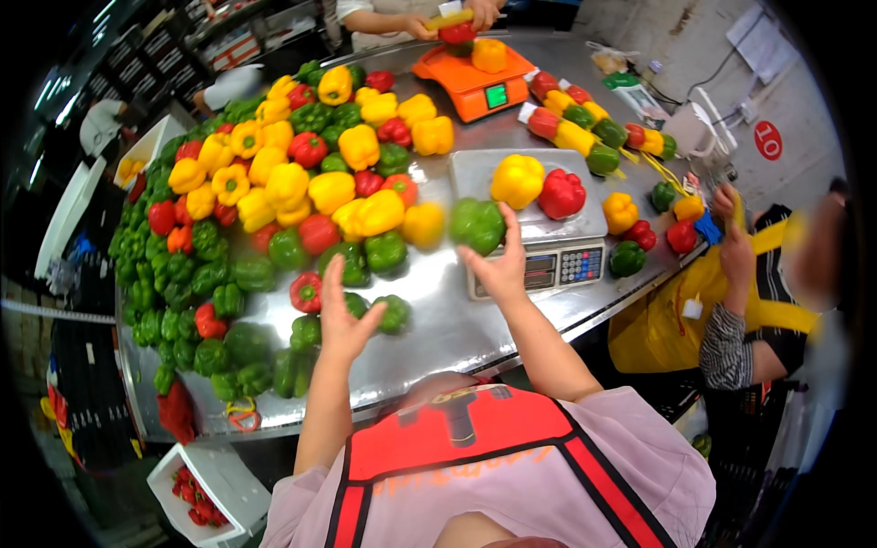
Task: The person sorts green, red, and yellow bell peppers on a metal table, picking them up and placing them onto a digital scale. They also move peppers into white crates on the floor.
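My right hand [502, 269] grips a green bell pepper [476, 226] at the left front corner of the silver weighing scale [471, 166]. A yellow bell pepper [517, 181] and a red bell pepper [562, 194] sit side by side on that scale's platform. Nothing is in my left hand [343, 320]; its thumb and fingers are spread at the near edge of the pepper pile. Close to its thumb lies a slightly blurred green bell pepper [395, 314]. A red bell pepper [306, 292] rests just left of those fingers.
Yellow, red and green peppers heap over the left of the metal table [416, 342]. Beyond stands an orange scale [468, 89], with a co-worker's hands [422, 26] behind it. Taped pepper packs [574, 137] lie far right. A person in a yellow apron [653, 320] works at right.
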Tool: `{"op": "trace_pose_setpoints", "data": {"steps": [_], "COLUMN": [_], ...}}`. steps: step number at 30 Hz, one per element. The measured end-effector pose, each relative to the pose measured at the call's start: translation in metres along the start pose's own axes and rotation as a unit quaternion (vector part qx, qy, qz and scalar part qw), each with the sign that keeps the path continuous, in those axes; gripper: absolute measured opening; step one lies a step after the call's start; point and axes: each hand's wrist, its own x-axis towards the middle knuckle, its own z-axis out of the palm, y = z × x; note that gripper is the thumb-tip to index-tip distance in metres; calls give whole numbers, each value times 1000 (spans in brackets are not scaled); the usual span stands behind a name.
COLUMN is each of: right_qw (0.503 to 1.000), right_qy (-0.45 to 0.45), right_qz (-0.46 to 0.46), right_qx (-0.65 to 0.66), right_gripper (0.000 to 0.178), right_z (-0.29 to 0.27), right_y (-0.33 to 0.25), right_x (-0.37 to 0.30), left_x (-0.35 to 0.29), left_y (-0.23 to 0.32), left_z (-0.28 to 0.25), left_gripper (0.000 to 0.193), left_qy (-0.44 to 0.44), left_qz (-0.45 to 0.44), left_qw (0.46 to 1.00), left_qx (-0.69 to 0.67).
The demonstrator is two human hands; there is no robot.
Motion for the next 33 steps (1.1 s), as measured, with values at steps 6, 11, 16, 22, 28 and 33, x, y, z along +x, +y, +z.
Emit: {"op": "trace_pose_setpoints", "data": {"steps": [6, 11, 16, 22, 28, 33], "right_qw": [977, 979, 989, 979, 980, 986], "right_qy": [57, 90, -32, -107, -94, -56], "right_qz": [-70, -56, 8, 58, 99, 41], "right_qx": [-195, -173, -143, -165, -147, -149], "right_gripper": [88, 73, 33, 16, 17, 18], "right_z": [-17, -43, -72, -69, -67, -71], "right_y": [48, 62, 78, 77, 75, 70], "right_x": [18, -28, -113, -173, -171, -149], "left_x": [-13, -32, -29, -30, -30, -29], "left_y": [-64, -88, -87, -94, -96, -93], "left_z": [11, 25, 28, 29, 31, 32], "left_gripper": [71, 43, 29, 27, 27, 26], "left_qy": [34, -10, 2, 14, 16, 19], "left_qz": [-2, -10, 12, 26, 28, 25], "left_qw": [963, 952, 954, 951, 954, 954], "left_qx": [265, 305, 298, 308, 299, 300]}}
